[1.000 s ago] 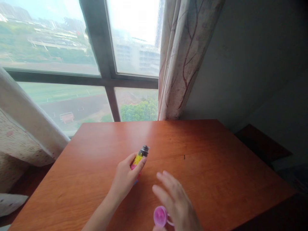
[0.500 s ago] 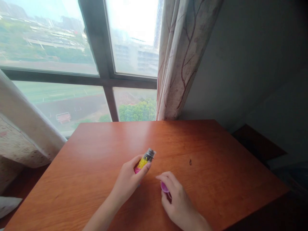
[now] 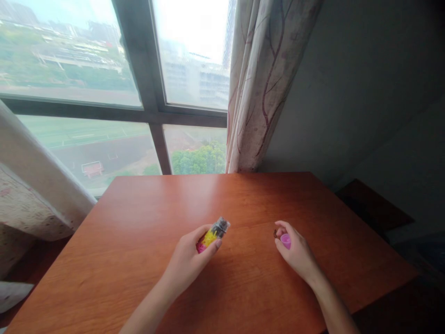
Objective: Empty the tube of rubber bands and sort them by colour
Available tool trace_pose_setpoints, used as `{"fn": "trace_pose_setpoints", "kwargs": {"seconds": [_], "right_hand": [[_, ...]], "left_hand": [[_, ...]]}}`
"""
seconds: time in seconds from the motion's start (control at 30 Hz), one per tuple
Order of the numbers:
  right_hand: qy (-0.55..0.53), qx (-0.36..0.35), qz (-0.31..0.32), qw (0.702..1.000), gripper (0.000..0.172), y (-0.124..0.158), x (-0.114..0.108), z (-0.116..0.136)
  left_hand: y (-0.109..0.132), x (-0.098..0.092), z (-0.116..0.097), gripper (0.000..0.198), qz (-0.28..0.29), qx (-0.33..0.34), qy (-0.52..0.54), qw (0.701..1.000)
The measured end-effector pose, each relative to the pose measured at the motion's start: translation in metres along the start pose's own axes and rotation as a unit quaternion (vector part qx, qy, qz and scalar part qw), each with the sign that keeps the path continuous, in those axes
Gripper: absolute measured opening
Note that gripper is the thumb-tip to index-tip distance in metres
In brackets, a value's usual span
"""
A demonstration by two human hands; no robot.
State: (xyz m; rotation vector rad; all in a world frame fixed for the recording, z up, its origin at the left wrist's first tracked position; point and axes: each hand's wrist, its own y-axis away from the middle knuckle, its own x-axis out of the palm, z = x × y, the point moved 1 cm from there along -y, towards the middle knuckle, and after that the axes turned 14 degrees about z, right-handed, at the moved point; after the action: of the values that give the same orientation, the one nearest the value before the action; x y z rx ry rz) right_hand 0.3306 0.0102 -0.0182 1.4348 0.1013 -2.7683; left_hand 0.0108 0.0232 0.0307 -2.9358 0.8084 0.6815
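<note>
Presently, both hands are over the table (image 3: 243, 292), set well apart, forearms coming in from the lower edge of view and converging slightly forward. Left hand (image 3: 189, 255): wrist roughly straight, back of hand up, fingers wrapped behind a clear bottle (image 3: 210, 238), thumb laid along its near side; grip closed around the body. The bottle projects beyond the thumb tip, tilted, its uncapped neck pointing forward and toward the right hand; black, yellow and pink contents show between thumb and forefinger. Lower part hidden by the palm. Right hand (image 3: 298, 253): forearm angled inward, wrist slightly bent, fingers curled, thumb and forefinger reaching toward the left with a small gap between their tips. A purple cap (image 3: 286, 240) is held in the curl of this hand, inside the thumb. A small dark loop (image 3: 275, 234) sits right at the right fingertips; whether they grip it or only touch it cannot be told. Beyond the hands, past the table's far edge: window frame (image 3: 153, 116) and patterned curtain (image 3: 257, 93).
</note>
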Motion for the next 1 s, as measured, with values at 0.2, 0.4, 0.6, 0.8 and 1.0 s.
{"fn": "trace_pose_setpoints", "kwargs": {"seconds": [0.2, 0.4, 0.6, 0.8, 1.0], "right_hand": [[0.139, 0.062, 0.023, 0.988, 0.014, -0.003, 0.000, 0.004], [0.035, 0.015, 0.055, 0.998, 0.018, -0.019, 0.004, 0.033], [-0.241, -0.036, 0.144, 0.959, 0.018, -0.023, 0.003, 0.098], [-0.173, -0.161, 0.152, 0.960, 0.009, -0.025, -0.005, 0.142], [-0.153, -0.170, 0.171, 0.959, 0.007, -0.020, -0.017, 0.151]], "left_hand": [[0.001, 0.000, -0.005, 0.030, -0.001, 0.011, -0.004, 1.000], [0.000, 0.001, -0.005, 0.031, -0.004, 0.025, 0.012, 1.000], [-0.001, 0.004, 0.001, 0.036, -0.018, 0.040, 0.027, 0.999], [0.000, 0.006, 0.002, 0.034, -0.020, 0.057, 0.045, 0.997], [0.000, 0.004, -0.005, 0.034, -0.010, 0.054, 0.092, 0.994]]}}
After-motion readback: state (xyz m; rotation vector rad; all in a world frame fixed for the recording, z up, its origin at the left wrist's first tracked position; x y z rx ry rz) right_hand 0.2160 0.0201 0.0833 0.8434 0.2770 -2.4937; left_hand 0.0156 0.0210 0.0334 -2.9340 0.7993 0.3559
